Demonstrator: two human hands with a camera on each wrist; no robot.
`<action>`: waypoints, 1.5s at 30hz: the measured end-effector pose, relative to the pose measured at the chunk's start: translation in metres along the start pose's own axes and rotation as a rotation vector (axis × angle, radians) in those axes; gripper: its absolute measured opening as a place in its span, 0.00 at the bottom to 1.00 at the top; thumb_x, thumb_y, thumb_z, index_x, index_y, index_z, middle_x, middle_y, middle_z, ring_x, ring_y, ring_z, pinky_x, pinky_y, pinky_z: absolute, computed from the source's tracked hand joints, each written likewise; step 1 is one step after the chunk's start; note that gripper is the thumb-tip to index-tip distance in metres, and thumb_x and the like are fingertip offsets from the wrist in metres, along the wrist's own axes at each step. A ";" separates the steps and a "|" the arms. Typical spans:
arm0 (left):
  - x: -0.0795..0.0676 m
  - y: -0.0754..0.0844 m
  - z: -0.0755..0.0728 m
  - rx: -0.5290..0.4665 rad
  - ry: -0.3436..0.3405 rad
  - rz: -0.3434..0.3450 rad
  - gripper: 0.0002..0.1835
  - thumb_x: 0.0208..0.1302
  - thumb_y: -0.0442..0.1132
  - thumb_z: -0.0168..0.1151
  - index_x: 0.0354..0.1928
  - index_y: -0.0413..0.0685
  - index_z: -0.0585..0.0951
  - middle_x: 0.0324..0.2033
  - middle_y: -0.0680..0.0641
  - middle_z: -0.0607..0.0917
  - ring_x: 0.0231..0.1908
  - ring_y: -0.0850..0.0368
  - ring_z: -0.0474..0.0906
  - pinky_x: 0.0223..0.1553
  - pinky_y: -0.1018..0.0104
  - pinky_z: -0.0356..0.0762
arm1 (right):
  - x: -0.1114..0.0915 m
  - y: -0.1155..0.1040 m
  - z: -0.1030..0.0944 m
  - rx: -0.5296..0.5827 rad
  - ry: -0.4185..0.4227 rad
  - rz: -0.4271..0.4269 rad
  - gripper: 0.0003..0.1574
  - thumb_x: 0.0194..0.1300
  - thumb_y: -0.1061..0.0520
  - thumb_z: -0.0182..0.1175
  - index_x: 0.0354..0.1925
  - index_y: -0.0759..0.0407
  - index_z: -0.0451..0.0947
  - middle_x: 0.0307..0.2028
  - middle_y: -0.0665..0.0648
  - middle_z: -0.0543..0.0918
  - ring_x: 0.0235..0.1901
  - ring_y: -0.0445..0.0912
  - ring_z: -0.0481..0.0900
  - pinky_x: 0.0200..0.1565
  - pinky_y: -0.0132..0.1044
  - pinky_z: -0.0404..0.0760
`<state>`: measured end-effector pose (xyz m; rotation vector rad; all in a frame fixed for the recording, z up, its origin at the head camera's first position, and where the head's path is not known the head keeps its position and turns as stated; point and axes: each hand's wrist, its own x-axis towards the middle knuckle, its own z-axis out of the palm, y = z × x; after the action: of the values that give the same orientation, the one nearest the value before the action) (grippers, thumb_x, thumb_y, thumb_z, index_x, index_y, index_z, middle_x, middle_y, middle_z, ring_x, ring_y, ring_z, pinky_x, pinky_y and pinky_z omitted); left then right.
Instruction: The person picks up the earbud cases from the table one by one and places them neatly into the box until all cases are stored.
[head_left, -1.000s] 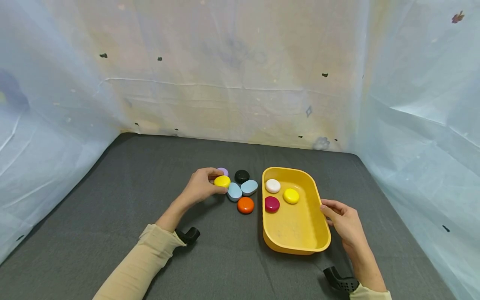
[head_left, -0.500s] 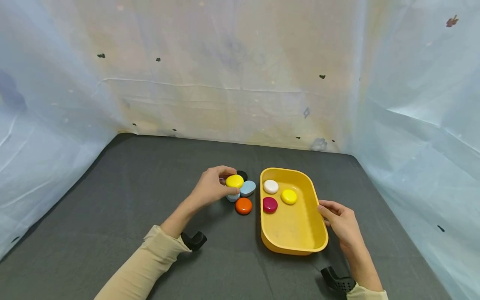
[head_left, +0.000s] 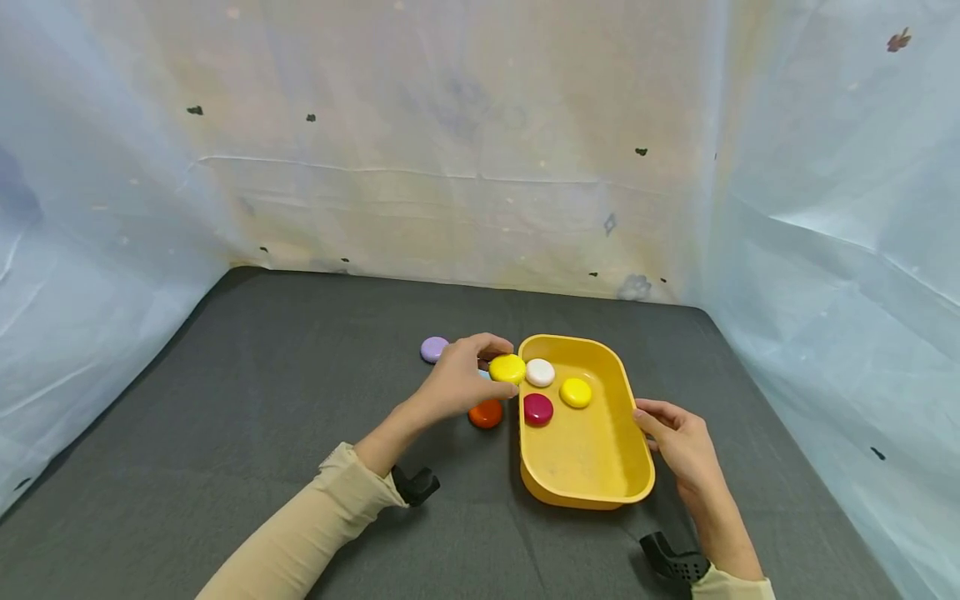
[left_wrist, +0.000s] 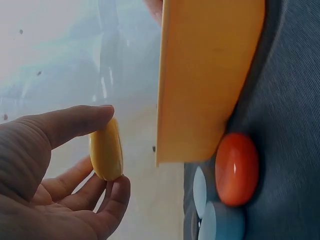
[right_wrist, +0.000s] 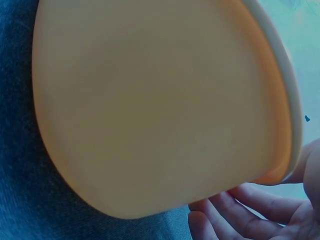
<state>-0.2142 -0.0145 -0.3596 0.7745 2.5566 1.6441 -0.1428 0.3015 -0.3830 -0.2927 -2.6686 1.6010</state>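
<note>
The left hand [head_left: 467,382] has a glossy yellow disc [head_left: 507,369] pinched by its edge, thumb on the side nearer the person and fingers on the far side, the grip only as wide as the disc itself. The disc lies nearly level, its broad face up, just beside the left long wall of the yellow tray [head_left: 592,458], toward that wall's far end; the left wrist view shows it higher than the rim and apart from it. The relation that counts is sideways: the tray's hollow lies immediately to the right of the grip, across that wall, while the tray's long axis runs away from the person. The left hand is the nearer to this wall; the right hand [head_left: 681,440] holds the opposite side, thumb at the rim and fingers against the outside. Just inside the wall sit a white disc [head_left: 540,372] and a dark red disc [head_left: 537,409], with a second yellow disc [head_left: 576,393] farther right. On the desk [head_left: 187,417], an orange disc [head_left: 486,413], a lilac disc [head_left: 434,350] and pale blue pieces [left_wrist: 225,222] lie left of the tray, some partly hidden by the left hand.
</note>
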 end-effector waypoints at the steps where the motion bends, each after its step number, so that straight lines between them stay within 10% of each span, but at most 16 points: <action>1: 0.002 0.001 0.003 0.001 -0.004 0.007 0.27 0.51 0.36 0.76 0.54 0.42 0.79 0.47 0.50 0.82 0.44 0.54 0.78 0.49 0.59 0.78 | 0.000 0.000 0.000 0.000 -0.001 -0.002 0.28 0.73 0.49 0.58 0.61 0.67 0.74 0.51 0.61 0.81 0.45 0.44 0.79 0.43 0.31 0.80; 26: 0.029 0.011 0.055 -0.021 -0.180 0.080 0.29 0.49 0.37 0.79 0.55 0.42 0.79 0.47 0.50 0.83 0.47 0.61 0.78 0.48 0.70 0.77 | 0.003 0.000 0.001 -0.015 0.003 0.000 0.27 0.73 0.48 0.58 0.61 0.66 0.75 0.52 0.61 0.81 0.48 0.48 0.78 0.44 0.33 0.80; 45: 0.033 0.011 0.067 0.011 -0.216 0.068 0.29 0.50 0.37 0.78 0.55 0.41 0.79 0.48 0.50 0.83 0.49 0.59 0.78 0.50 0.71 0.74 | 0.002 -0.001 0.002 -0.014 0.005 0.006 0.26 0.73 0.50 0.57 0.61 0.66 0.75 0.52 0.62 0.81 0.49 0.50 0.78 0.45 0.34 0.80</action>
<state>-0.2213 0.0595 -0.3723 0.9908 2.4178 1.4735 -0.1448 0.2998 -0.3827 -0.3048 -2.6783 1.5819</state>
